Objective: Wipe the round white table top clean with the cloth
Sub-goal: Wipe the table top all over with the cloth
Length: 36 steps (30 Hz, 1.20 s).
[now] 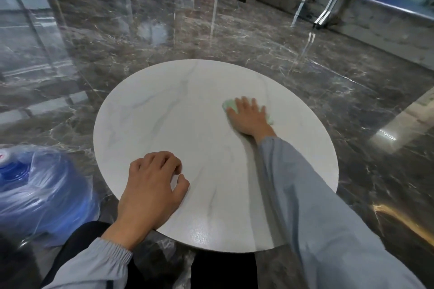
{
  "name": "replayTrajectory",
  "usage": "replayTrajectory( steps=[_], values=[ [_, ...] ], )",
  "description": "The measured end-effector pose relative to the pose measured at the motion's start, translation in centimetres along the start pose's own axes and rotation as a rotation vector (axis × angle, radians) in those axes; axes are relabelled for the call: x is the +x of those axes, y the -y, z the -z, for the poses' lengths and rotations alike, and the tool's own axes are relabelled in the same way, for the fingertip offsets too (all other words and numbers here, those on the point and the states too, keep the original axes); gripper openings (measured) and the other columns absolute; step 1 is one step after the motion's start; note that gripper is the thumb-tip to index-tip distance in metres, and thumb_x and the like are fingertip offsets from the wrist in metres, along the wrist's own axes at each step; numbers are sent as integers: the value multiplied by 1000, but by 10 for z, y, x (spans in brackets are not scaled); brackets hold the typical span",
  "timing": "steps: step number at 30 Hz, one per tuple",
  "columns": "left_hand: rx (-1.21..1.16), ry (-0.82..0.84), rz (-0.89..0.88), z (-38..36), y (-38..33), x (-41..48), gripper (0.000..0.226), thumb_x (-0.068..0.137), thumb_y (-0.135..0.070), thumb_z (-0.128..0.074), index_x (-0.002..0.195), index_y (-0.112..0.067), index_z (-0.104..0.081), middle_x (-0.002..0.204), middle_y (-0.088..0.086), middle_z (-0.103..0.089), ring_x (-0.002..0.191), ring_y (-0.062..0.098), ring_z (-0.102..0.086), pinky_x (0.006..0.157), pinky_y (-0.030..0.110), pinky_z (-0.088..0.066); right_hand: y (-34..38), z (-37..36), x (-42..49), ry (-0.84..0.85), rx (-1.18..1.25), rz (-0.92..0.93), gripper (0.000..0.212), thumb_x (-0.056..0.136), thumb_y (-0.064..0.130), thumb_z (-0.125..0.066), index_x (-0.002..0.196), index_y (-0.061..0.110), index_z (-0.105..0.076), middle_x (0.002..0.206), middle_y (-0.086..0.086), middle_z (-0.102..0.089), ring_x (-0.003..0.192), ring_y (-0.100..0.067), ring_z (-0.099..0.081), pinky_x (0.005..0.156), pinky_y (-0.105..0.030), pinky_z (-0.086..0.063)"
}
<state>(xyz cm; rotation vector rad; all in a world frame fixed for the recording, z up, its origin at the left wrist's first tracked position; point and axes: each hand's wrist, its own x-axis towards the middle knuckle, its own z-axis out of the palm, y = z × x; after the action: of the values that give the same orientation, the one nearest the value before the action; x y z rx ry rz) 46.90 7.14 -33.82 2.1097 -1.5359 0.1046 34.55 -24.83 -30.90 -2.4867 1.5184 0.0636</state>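
Note:
The round white table top [178, 124], faintly veined in grey, fills the middle of the head view. A pale green cloth [229, 103] lies on its far right part. My right hand [249, 116] presses flat on the cloth with fingers spread, so only the cloth's left end and a strip at the right show. My left hand [152, 185] rests on the near left part of the table top, fingers loosely curled on the surface, holding nothing. Both arms wear grey-blue sleeves.
A large blue water bottle [30, 185] wrapped in clear plastic stands on the floor at the left of the table. Glossy dark marble floor [211, 30] surrounds the table. Cabinets and a metal frame leg [328, 2] stand at the back.

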Motion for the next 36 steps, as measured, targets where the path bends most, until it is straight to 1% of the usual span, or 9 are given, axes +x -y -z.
replayTrajectory(
  steps=[6, 9, 11, 13, 22, 25, 28, 33, 36],
  values=[
    [14, 3, 3, 1, 1, 1, 12, 90, -43, -55, 92, -33, -48, 100, -16, -51, 98, 14, -47, 89, 35, -34, 156, -44, -49, 53, -55, 531, 72, 105, 65, -19, 165, 26, -11, 174, 2, 1, 159, -26, 9, 126, -53, 7],
    [8, -4, 2, 2, -1, 1, 12, 90, -42, -55, 91, -32, -49, 99, -15, -52, 97, 14, -47, 88, 35, -34, 155, -42, -48, 33, -40, 571, 71, 104, 65, -21, 165, 28, -16, 174, 4, -5, 159, -20, 4, 127, -49, 3],
    [-1, -7, 6, 4, -1, 1, 10, 89, -41, -56, 92, -32, -50, 101, -16, -53, 99, 13, -48, 88, 35, -34, 133, -34, -33, 13, -11, 488, 71, 104, 65, -23, 164, 28, -18, 174, 5, -8, 160, -21, 0, 127, -49, -1],
    [-17, -8, 4, 4, -1, 0, 9, 89, -40, -56, 92, -33, -52, 102, -17, -54, 100, 12, -49, 89, 34, -35, 96, -25, -15, -22, 21, 318, 71, 104, 66, -24, 165, 28, -19, 174, 4, -9, 160, -24, -2, 126, -50, -3],
    [-15, -8, -11, 1, 3, 0, 8, 89, -41, -54, 92, -33, -55, 103, -18, -54, 99, 12, -50, 90, 33, -33, -144, 20, -11, -142, 101, -379, 82, 95, 70, -16, 161, 23, -26, 171, -3, -18, 155, -32, -15, 123, -56, -14],
    [-7, -10, -9, 1, 3, 1, 8, 88, -41, -53, 91, -34, -55, 102, -19, -53, 98, 11, -49, 88, 32, -31, -185, 28, -26, -180, 119, -460, 80, 97, 69, -20, 157, 19, -32, 167, -9, -27, 150, -36, -26, 121, -55, -21],
    [-11, -12, -6, 0, 2, 1, 8, 88, -41, -54, 91, -34, -55, 101, -19, -53, 97, 11, -49, 88, 32, -31, -196, 32, -24, -145, 178, -509, 83, 97, 72, -23, 161, 18, -26, 167, -12, -24, 150, -39, -27, 122, -54, -21],
    [-10, -19, -14, 0, 2, 0, 7, 89, -40, -53, 92, -34, -54, 99, -20, -51, 97, 10, -49, 90, 35, -37, -169, 38, -7, -55, 145, -604, 80, 102, 66, -15, 166, 19, -6, 174, -4, 0, 158, -36, 3, 122, -62, 0],
    [-11, -28, -29, -4, 0, -1, 7, 89, -39, -53, 92, -33, -54, 97, -20, -50, 95, 11, -51, 89, 35, -39, -146, 38, 6, -5, 84, -516, 77, 103, 64, -13, 166, 20, -2, 174, -1, 7, 158, -34, 13, 123, -62, 5]
  ],
)
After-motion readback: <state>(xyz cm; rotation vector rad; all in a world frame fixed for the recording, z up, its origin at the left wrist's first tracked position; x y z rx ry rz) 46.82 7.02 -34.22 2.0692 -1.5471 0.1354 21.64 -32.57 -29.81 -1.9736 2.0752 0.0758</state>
